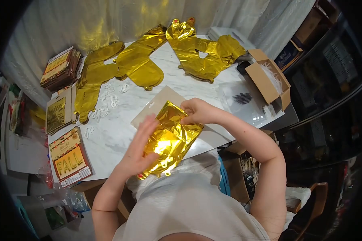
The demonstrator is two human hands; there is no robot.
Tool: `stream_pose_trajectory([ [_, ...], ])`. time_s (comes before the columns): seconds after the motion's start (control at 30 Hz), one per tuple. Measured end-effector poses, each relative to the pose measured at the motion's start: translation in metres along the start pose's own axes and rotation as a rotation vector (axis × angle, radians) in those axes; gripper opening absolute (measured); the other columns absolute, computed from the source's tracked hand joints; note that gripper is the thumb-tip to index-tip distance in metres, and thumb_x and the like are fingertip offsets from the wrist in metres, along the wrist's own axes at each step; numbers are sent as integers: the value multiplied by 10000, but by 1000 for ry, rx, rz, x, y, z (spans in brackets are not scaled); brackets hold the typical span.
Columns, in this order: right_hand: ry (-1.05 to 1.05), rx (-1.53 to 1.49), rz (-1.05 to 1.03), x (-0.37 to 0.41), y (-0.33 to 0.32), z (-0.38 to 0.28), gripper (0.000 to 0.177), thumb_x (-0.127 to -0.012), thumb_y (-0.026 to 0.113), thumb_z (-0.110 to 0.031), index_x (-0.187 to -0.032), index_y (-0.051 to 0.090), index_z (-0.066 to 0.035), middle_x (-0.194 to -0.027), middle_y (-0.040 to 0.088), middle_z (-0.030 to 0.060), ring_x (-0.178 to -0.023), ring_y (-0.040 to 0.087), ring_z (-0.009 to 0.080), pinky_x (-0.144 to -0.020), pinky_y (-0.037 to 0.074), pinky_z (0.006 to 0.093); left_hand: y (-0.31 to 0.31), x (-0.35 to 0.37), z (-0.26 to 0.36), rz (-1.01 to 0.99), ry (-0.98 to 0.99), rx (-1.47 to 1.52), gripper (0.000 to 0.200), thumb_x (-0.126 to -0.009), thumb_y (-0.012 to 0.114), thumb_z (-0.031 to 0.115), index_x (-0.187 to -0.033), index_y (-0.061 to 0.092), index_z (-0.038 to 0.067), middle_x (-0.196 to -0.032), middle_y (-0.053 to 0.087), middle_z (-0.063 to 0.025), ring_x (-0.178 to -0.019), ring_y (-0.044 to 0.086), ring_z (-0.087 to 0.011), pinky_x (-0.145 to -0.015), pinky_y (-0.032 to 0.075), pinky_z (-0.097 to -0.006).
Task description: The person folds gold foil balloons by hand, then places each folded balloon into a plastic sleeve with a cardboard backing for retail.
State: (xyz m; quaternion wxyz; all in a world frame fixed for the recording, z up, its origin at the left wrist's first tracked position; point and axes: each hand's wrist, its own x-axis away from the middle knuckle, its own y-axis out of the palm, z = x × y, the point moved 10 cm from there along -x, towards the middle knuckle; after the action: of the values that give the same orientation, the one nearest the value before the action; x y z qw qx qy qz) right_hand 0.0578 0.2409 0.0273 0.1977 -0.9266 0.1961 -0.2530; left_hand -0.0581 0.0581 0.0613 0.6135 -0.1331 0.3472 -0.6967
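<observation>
A folded gold foil balloon (175, 138) lies at the near edge of the table, partly over a grey cardboard backing (155, 106) with a hang hole. My left hand (140, 150) rests along the balloon's left side, fingers stretched out and together. At its upper right edge, my right hand (195, 111) pinches the foil between thumb and fingers. Beyond my hands, flat gold letter balloons spread across the table: one on the left (94, 74), one in the middle (138, 62) and one on the right (205, 54).
Left on the table are stacked packages (60, 68), a card with gold foil (58, 114) and a FALL package (71, 158). White string bundles (108, 98) lie near the balloons. At right are clear plastic bags (243, 100) and an open cardboard box (265, 80).
</observation>
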Motion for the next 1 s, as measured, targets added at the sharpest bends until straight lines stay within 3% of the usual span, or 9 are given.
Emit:
stream_pose_trajectory([
  [0.1,-88,15,-125,4,0,-20,194,-912,806,-51,-1040,666,-9,-801,680,-21,-708,576,41,-634,460,258,-46,-4,-28,410,-223,344,980,-856,867,116,-1665,318,48,-1661,430,-189,-1556,411,-306,-1286,321,-436],
  [0.23,-171,87,-175,5,-2,-60,207,-902,815,-75,-1029,665,-10,-796,682,-11,-715,592,71,-646,475,283,-15,-33,-69,183,-533,921,1067,-784,961,89,-1635,321,21,-1551,545,-165,-1399,576,-233,-1195,457,-410],
  [0.33,-262,333,-146,2,-5,-93,231,-877,832,-103,-1012,669,-13,-784,677,5,-717,605,112,-662,489,312,2,-54,-53,4,-462,1054,999,-760,964,40,-1580,394,19,-1466,623,-140,-1311,640,-215,-1147,504,-391],
  [0.5,-269,371,-203,-16,-1,-111,241,-845,845,-128,-976,674,-21,-775,674,22,-714,603,145,-673,492,333,1,-47,-61,170,-594,940,585,-772,945,23,-1283,662,4,-1175,771,-80,-1053,750,-175,-966,606,-358],
  [0.6,-311,461,-222,-32,4,-111,281,-867,862,-164,-1009,665,-22,-775,692,23,-742,646,130,-687,506,315,-2,-40,-71,231,-635,941,562,-785,935,18,-1280,669,2,-1181,770,-88,-1042,750,-179,-958,607,-354],
  [0.7,-196,2,-271,-40,6,-85,390,-910,868,-207,-1167,642,-20,-925,738,29,-881,692,116,-765,537,306,-12,-35,-77,313,-628,985,534,-793,930,15,-1264,680,-1,-1178,772,-89,-1029,750,-178,-935,612,-350],
  [0.77,-180,-487,-88,-37,-12,-64,539,-951,848,-205,-1377,574,-22,-1170,743,52,-1080,700,128,-892,565,313,-21,-33,-79,377,-624,1002,526,-796,928,14,-1261,682,-1,-1175,773,-89,-1022,751,-179,-925,615,-349],
  [0.87,-194,-830,-160,-16,16,-45,572,-985,809,-161,-1463,524,-30,-1288,744,86,-1124,721,156,-924,589,314,-32,-30,-87,472,-610,1000,500,-805,921,10,-1248,688,-3,-1165,774,-91,-1005,754,-183,-904,622,-348],
  [1.0,-64,-846,-146,-8,52,-25,527,-984,798,-111,-1453,576,-21,-1289,751,63,-1134,720,150,-975,580,334,-28,-33,-90,478,-571,973,478,-828,900,6,-1253,681,-11,-1167,772,-100,-1004,754,-188,-901,625,-351],
])
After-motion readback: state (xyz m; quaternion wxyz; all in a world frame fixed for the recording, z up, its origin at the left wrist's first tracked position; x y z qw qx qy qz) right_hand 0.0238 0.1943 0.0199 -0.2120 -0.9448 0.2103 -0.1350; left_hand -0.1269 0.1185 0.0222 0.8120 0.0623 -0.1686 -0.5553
